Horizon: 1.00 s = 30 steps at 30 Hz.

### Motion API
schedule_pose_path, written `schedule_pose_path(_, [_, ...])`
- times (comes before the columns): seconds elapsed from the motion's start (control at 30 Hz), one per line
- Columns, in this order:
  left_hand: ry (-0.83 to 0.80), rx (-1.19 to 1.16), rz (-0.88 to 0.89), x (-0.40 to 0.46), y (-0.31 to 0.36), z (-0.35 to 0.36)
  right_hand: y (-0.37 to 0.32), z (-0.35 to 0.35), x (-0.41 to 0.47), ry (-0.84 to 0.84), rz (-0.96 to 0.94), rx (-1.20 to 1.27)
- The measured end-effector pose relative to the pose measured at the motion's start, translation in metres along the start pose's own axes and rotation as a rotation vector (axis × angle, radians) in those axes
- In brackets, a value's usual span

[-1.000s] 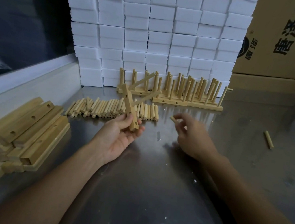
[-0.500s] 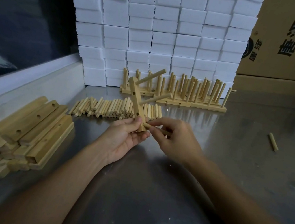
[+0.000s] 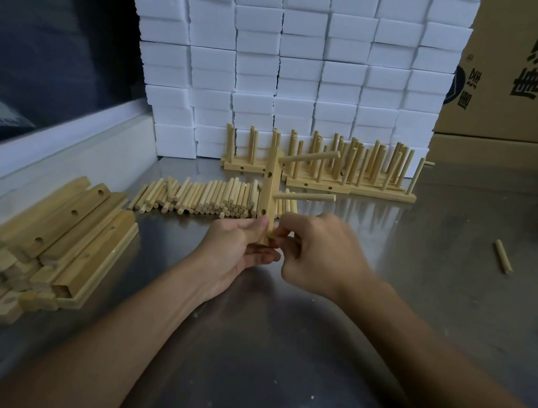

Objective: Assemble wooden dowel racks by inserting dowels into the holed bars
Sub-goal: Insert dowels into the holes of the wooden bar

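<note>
A holed bar is gripped upright by the left hand; at its lower end, just beside those fingers, a mostly hidden dowel is pinched by the right hand.

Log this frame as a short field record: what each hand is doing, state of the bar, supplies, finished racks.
left hand: grips bar's lower end
right hand: fingers curled at bar's lower end; the dowel it may hold is hidden
bar: upright, two dowels seated, pointing right
loose dowels: row behind hands
spare bars: pile at left
finished racks: by foam blocks
stray dowel: right
</note>
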<state>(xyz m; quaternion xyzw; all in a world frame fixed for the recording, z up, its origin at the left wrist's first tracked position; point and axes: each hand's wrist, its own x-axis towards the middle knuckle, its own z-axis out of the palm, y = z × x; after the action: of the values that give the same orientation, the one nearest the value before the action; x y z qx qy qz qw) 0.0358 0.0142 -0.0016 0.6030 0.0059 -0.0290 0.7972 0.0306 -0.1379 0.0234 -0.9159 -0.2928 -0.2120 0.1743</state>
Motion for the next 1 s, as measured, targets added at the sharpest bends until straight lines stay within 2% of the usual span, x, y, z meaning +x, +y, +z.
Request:
schedule_pose_path(0.27, [0.021, 0.069, 0.019, 0.001, -0.003, 0.002, 0.001, -0.004, 0.003, -0.022, 0.043, 0.065])
schedule_pose_path(0.53, [-0.004, 0.083, -0.017, -0.002, 0.001, 0.001, 0.006, -0.006, -0.002, 0.002, -0.146, 0.019])
schedule_pose_path(0.8, [-0.07, 0.082, -0.033, -0.001, 0.003, -0.002, 0.01, -0.006, -0.003, 0.006, -0.147, 0.081])
schedule_pose_path(1.0, [-0.217, 0.1, 0.009, -0.002, 0.011, -0.01, 0.013, -0.012, -0.005, 0.045, -0.136, 0.172])
